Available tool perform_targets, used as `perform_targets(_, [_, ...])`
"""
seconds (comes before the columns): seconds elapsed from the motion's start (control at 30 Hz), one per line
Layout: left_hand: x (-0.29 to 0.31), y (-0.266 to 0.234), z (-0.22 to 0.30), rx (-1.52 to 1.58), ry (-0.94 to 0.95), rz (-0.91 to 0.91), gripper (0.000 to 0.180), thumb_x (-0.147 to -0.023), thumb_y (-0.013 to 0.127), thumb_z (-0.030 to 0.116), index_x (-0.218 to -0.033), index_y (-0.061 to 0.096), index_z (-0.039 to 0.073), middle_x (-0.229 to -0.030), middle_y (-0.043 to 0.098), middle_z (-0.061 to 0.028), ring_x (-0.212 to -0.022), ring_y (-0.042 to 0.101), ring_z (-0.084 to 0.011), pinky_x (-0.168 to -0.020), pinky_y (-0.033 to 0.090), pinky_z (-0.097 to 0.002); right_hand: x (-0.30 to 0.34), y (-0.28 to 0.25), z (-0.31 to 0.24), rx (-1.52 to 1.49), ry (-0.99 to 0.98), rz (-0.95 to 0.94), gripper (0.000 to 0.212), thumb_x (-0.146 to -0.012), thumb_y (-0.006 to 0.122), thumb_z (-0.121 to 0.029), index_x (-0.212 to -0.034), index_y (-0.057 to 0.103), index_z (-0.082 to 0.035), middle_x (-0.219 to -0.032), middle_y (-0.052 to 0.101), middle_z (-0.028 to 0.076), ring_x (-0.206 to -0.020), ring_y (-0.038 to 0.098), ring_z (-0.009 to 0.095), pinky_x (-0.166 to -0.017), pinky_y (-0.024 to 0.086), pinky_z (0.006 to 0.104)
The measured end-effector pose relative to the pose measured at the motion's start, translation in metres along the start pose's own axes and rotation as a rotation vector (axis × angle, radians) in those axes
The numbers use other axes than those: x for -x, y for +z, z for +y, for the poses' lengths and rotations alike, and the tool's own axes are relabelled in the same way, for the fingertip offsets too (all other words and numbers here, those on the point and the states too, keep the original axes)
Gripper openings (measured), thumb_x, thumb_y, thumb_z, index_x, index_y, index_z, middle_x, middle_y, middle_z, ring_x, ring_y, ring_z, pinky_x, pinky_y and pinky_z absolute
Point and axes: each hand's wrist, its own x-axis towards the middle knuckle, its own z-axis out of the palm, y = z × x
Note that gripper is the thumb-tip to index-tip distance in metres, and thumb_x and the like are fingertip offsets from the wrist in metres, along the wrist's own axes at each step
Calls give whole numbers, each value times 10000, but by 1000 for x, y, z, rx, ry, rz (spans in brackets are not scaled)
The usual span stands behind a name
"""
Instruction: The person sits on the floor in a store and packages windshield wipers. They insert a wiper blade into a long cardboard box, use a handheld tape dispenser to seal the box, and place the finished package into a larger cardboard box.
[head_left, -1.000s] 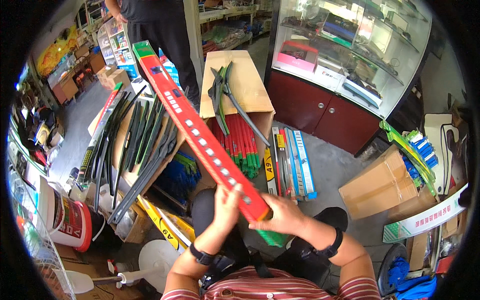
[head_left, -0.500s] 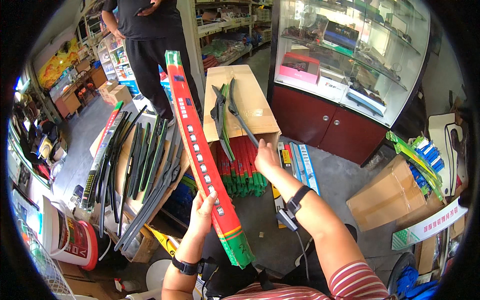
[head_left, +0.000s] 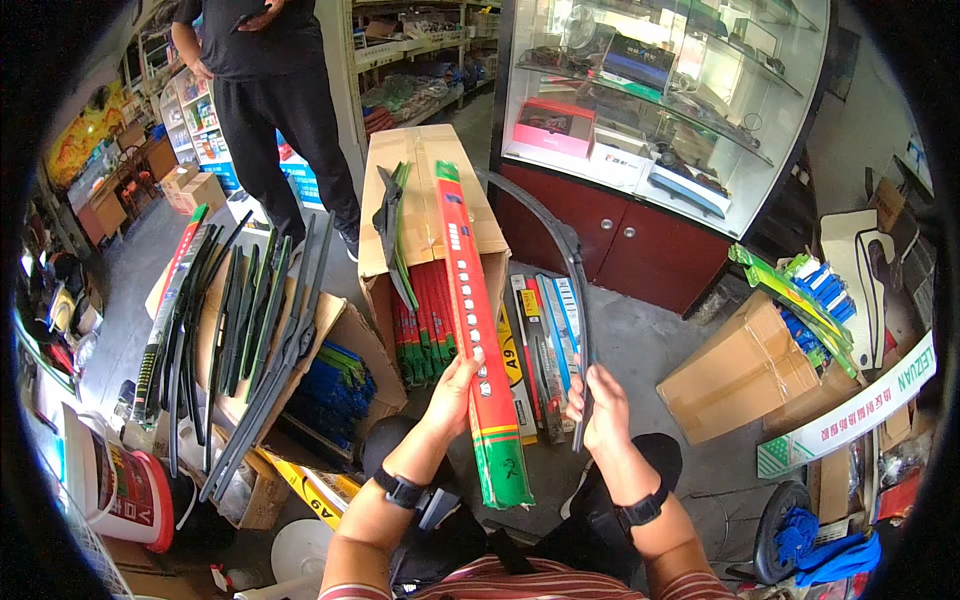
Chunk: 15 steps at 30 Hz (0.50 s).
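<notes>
My left hand (head_left: 450,400) is closed round a long, slim red box (head_left: 468,290) with green ends, near its lower part. The box slants up and away in front of me. In my right hand (head_left: 606,410) is the lower end of a black, curved wiper blade (head_left: 572,262), held nearly upright to the right of the box. Another wiper blade (head_left: 390,215), black with a green strip, lies on top of the tall brown carton (head_left: 410,155). Inside that carton's open front, several red and green boxes (head_left: 418,330) are stacked behind my left hand.
Several wiper blades (head_left: 262,320) lie across an open carton at the left, near a white bucket (head_left: 125,480). A glass display cabinet (head_left: 640,200) stands at the back right. A carton of blue packages (head_left: 740,365) sits at the right. A person (head_left: 270,110) stands behind the cartons.
The wiper blade in my right hand has come off the carton top and is now upright nearer me. The red box has swung right and stands more upright. The whole view has shifted.
</notes>
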Motion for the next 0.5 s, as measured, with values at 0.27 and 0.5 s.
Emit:
perform_targets(0.27, [-17, 1, -39, 304, -91, -42, 576, -918, 452, 503, -1175, 493, -10, -1038, 630, -197, -937, 629, -309, -837, 508, -441, 29, -11, 10, -28, -5, -35, 287, -965, 483, -205, -1199, 520, -42, -758, 508, 22, -573, 464, 94, -469, 387, 225])
perform_targets(0.5, [-17, 3, -43, 240, -57, 224, 431, -938, 433, 487, -1021, 585, 92, -827, 626, -31, -714, 599, -155, -670, 519, -332, 11, 21, 20, 2, -62, -105, 274, -972, 465, -186, -1198, 499, -34, -771, 504, 27, -584, 475, 93, -479, 396, 225])
